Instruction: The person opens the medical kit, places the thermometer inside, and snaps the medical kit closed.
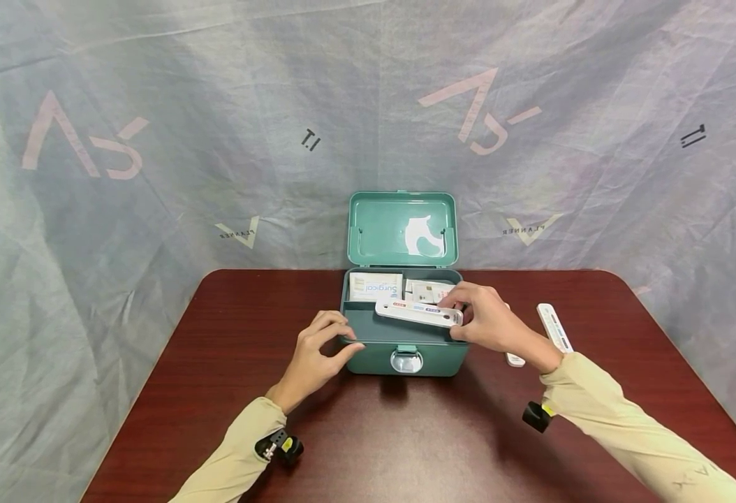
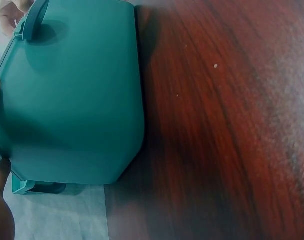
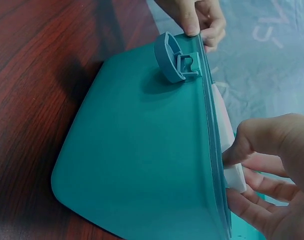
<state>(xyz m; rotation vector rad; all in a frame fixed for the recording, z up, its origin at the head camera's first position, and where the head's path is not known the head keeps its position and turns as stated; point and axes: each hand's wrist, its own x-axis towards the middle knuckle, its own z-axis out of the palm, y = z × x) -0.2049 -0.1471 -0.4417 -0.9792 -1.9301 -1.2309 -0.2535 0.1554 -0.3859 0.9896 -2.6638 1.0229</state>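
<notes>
A green first-aid-style box point(image 1: 377, 358) stands with its lid point(image 1: 402, 227) raised at the back. My left hand point(image 1: 318, 353) grips the box's left front corner, thumb on the front rim and fingers over the side. Between thumb and fingers, my right hand point(image 1: 490, 318) pinches a long, slim white plastic case point(image 1: 415, 312) with coloured markings, tilted over the front compartment point(image 1: 362, 323). In the right wrist view, the white case point(image 3: 234, 175) shows just past the front rim. Behind it, the box holds a white packet printed "Surgical" point(image 1: 376, 286) and other white packets point(image 1: 427, 289).
Right of the box lies another slim white case point(image 1: 554, 327) on the dark red table point(image 1: 242, 328). One more white piece point(image 1: 514, 360) shows partly under the right hand. The box's front latch point(image 1: 406, 360) sticks outward. A grey curtain point(image 1: 217, 126) hangs behind the table.
</notes>
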